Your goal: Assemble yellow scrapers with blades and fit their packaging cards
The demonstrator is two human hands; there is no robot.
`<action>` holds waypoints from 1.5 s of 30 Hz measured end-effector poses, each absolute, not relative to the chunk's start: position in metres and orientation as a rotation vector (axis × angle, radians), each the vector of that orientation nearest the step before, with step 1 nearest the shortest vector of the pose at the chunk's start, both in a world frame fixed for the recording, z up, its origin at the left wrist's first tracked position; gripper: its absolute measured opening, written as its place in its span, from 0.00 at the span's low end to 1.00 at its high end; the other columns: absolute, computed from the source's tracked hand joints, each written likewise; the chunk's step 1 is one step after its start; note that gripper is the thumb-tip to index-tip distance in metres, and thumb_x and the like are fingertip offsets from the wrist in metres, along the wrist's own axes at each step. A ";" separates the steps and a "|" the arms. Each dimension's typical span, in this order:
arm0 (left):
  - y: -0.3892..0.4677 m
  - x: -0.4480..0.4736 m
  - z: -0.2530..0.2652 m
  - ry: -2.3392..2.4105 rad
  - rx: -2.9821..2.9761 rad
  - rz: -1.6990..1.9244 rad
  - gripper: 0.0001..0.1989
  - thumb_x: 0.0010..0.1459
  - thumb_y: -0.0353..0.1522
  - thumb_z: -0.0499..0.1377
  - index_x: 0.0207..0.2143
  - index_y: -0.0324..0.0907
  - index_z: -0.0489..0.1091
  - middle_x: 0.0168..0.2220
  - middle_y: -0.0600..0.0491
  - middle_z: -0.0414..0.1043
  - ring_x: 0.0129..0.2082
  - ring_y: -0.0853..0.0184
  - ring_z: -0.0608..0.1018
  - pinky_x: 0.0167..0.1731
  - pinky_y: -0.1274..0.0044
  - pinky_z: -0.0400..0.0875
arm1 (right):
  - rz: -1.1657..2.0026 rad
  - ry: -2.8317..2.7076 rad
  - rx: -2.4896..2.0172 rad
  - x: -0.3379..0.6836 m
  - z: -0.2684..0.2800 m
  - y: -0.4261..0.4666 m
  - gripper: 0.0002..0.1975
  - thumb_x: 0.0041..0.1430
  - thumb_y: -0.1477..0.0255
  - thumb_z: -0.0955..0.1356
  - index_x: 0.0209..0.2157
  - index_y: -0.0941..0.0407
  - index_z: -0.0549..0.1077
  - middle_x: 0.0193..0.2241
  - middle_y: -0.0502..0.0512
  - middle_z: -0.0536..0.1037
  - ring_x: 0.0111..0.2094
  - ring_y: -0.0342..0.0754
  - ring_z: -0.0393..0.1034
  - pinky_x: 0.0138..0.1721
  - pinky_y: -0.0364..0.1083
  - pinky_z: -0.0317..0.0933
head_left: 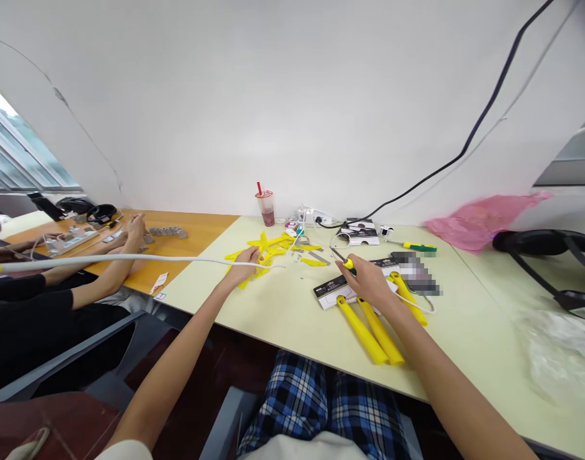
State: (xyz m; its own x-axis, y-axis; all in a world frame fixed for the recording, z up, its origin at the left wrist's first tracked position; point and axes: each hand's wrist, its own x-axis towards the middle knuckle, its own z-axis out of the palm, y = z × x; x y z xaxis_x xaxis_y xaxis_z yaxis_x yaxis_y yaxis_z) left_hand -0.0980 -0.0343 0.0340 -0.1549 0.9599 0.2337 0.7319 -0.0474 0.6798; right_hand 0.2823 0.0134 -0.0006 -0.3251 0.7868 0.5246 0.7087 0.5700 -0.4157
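Observation:
My right hand (366, 280) is closed around a screwdriver (346, 262) with a yellow and black handle, its shaft pointing up and left over the table. My left hand (243, 267) is closed on a yellow plastic piece (244, 281) at the near side of a heap of flat yellow plastic parts (272, 246). Its fingertips are partly hidden. Small bits and grey strips (316, 257) lie between the two hands. Below my right hand are yellow handle-like tubes (364, 329), lying partly on black-and-white printed cards (331, 291).
A cup with a red straw (266, 207) stands near the wall beside a power strip (316, 217). A green-and-yellow screwdriver (417, 247), a pink bag (484, 220) and a black headset (532, 249) lie right. A white cable (129, 257) crosses the view. A co-worker's arm (115, 268) is left.

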 end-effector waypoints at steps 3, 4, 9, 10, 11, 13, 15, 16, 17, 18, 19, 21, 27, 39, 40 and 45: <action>-0.066 -0.071 0.033 1.320 1.285 1.186 0.11 0.69 0.40 0.60 0.44 0.42 0.70 0.38 0.48 0.75 0.31 0.66 0.75 0.30 0.75 0.72 | 0.491 -1.933 -1.152 0.280 0.006 0.010 0.28 0.68 0.40 0.63 0.29 0.49 0.61 0.26 0.58 0.76 0.31 0.58 0.71 0.34 0.50 0.54; -0.074 -0.060 0.031 1.148 1.099 1.203 0.12 0.66 0.39 0.64 0.45 0.42 0.70 0.39 0.48 0.74 0.31 0.67 0.75 0.28 0.77 0.71 | 0.615 -1.868 -1.133 0.279 0.009 0.008 0.28 0.65 0.39 0.66 0.29 0.49 0.63 0.26 0.58 0.77 0.32 0.58 0.72 0.35 0.50 0.57; -0.078 0.005 0.018 0.736 0.715 1.127 0.10 0.63 0.33 0.69 0.42 0.41 0.70 0.36 0.52 0.72 0.27 0.73 0.70 0.22 0.82 0.64 | 0.998 -1.691 -1.040 0.274 0.019 0.001 0.32 0.61 0.35 0.68 0.31 0.52 0.74 0.34 0.63 0.84 0.38 0.59 0.79 0.41 0.54 0.72; -0.071 0.018 0.015 0.708 0.697 1.129 0.09 0.64 0.32 0.68 0.42 0.40 0.71 0.36 0.51 0.72 0.27 0.73 0.71 0.24 0.81 0.67 | 1.080 -1.661 -1.004 0.273 0.021 0.000 0.32 0.60 0.35 0.69 0.33 0.52 0.74 0.37 0.64 0.85 0.40 0.59 0.81 0.42 0.54 0.75; -0.062 0.031 0.013 0.695 0.692 1.153 0.09 0.64 0.33 0.68 0.42 0.40 0.72 0.36 0.50 0.73 0.29 0.72 0.73 0.28 0.80 0.71 | 1.162 -1.632 -0.966 0.272 0.022 -0.002 0.32 0.59 0.35 0.70 0.34 0.52 0.73 0.40 0.65 0.85 0.41 0.59 0.82 0.43 0.55 0.77; -0.039 0.056 0.013 0.666 0.726 1.238 0.08 0.66 0.35 0.67 0.43 0.41 0.74 0.40 0.47 0.77 0.36 0.68 0.79 0.41 0.75 0.77 | 1.307 -1.575 -0.895 0.271 0.026 -0.005 0.32 0.56 0.35 0.73 0.34 0.51 0.70 0.39 0.65 0.86 0.40 0.59 0.84 0.42 0.56 0.79; -0.013 0.077 0.015 0.632 0.826 1.325 0.09 0.66 0.36 0.67 0.44 0.42 0.75 0.46 0.45 0.79 0.44 0.64 0.81 0.53 0.70 0.77 | 1.416 -1.527 -0.841 0.271 0.030 -0.010 0.32 0.54 0.36 0.75 0.32 0.50 0.66 0.36 0.62 0.85 0.39 0.60 0.85 0.40 0.57 0.80; 0.000 0.085 0.017 0.613 0.889 1.373 0.10 0.66 0.38 0.68 0.45 0.42 0.75 0.48 0.45 0.80 0.48 0.62 0.82 0.57 0.67 0.75 | 1.457 -1.510 -0.822 0.272 0.031 -0.012 0.33 0.53 0.37 0.76 0.32 0.50 0.64 0.35 0.60 0.85 0.39 0.60 0.85 0.38 0.56 0.80; 0.013 0.090 0.019 0.602 0.957 1.414 0.12 0.65 0.39 0.68 0.45 0.42 0.75 0.49 0.44 0.80 0.51 0.60 0.82 0.60 0.65 0.74 | 1.498 -1.490 -0.806 0.273 0.033 -0.013 0.33 0.52 0.38 0.77 0.32 0.49 0.62 0.34 0.59 0.84 0.39 0.60 0.85 0.37 0.56 0.80; 0.025 0.093 0.021 0.607 1.032 1.443 0.14 0.64 0.41 0.70 0.45 0.42 0.75 0.50 0.44 0.80 0.52 0.59 0.82 0.61 0.64 0.73 | 1.542 -1.461 -0.794 0.274 0.034 -0.014 0.33 0.50 0.41 0.79 0.32 0.49 0.62 0.34 0.58 0.84 0.39 0.61 0.85 0.35 0.55 0.79; 0.036 0.092 0.022 0.632 1.129 1.451 0.17 0.62 0.42 0.71 0.44 0.41 0.76 0.50 0.43 0.81 0.53 0.58 0.82 0.61 0.64 0.73 | 1.582 -1.418 -0.782 0.275 0.035 -0.014 0.34 0.48 0.44 0.81 0.32 0.49 0.61 0.34 0.57 0.84 0.39 0.61 0.85 0.35 0.54 0.79; 0.054 0.084 0.019 0.774 1.364 1.413 0.21 0.62 0.47 0.71 0.44 0.39 0.78 0.49 0.42 0.82 0.53 0.56 0.82 0.61 0.64 0.73 | 1.626 -1.313 -0.765 0.276 0.034 -0.011 0.33 0.45 0.49 0.84 0.32 0.49 0.62 0.35 0.56 0.84 0.39 0.60 0.85 0.33 0.53 0.79; 0.084 0.033 -0.009 1.254 1.805 1.178 0.18 0.64 0.45 0.66 0.46 0.39 0.80 0.48 0.39 0.83 0.49 0.54 0.83 0.58 0.61 0.73 | 1.513 -1.142 -0.818 0.276 0.017 0.008 0.28 0.48 0.57 0.84 0.33 0.50 0.65 0.39 0.55 0.84 0.38 0.53 0.81 0.30 0.49 0.78; 0.163 0.011 0.012 1.126 2.019 0.505 0.18 0.35 0.39 0.80 0.28 0.44 0.80 0.30 0.51 0.82 0.29 0.63 0.79 0.34 0.74 0.71 | 1.443 -1.053 -0.937 0.278 0.011 0.014 0.23 0.51 0.56 0.83 0.34 0.52 0.72 0.38 0.57 0.84 0.30 0.49 0.76 0.21 0.45 0.71; 0.165 0.012 0.013 1.127 2.012 0.493 0.18 0.34 0.39 0.80 0.27 0.44 0.80 0.28 0.52 0.81 0.27 0.64 0.78 0.32 0.74 0.70 | 1.448 -1.046 -0.939 0.279 0.011 0.015 0.22 0.52 0.56 0.82 0.34 0.52 0.72 0.37 0.57 0.83 0.30 0.49 0.76 0.21 0.45 0.71; 0.161 0.011 0.017 1.140 1.935 0.541 0.21 0.36 0.44 0.80 0.28 0.44 0.79 0.24 0.54 0.78 0.23 0.66 0.76 0.28 0.75 0.67 | 1.479 -1.006 -0.926 0.283 0.011 0.018 0.21 0.53 0.56 0.81 0.35 0.52 0.72 0.34 0.58 0.83 0.34 0.53 0.78 0.20 0.45 0.69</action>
State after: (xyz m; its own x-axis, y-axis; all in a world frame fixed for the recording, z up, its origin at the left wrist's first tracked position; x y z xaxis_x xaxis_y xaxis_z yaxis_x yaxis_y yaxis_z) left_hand 0.0109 0.1610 0.0170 0.5005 0.8650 -0.0366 0.5191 -0.2660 0.8123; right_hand 0.2825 0.0176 0.0107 -0.1271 0.9914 -0.0310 -0.3352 -0.0723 -0.9394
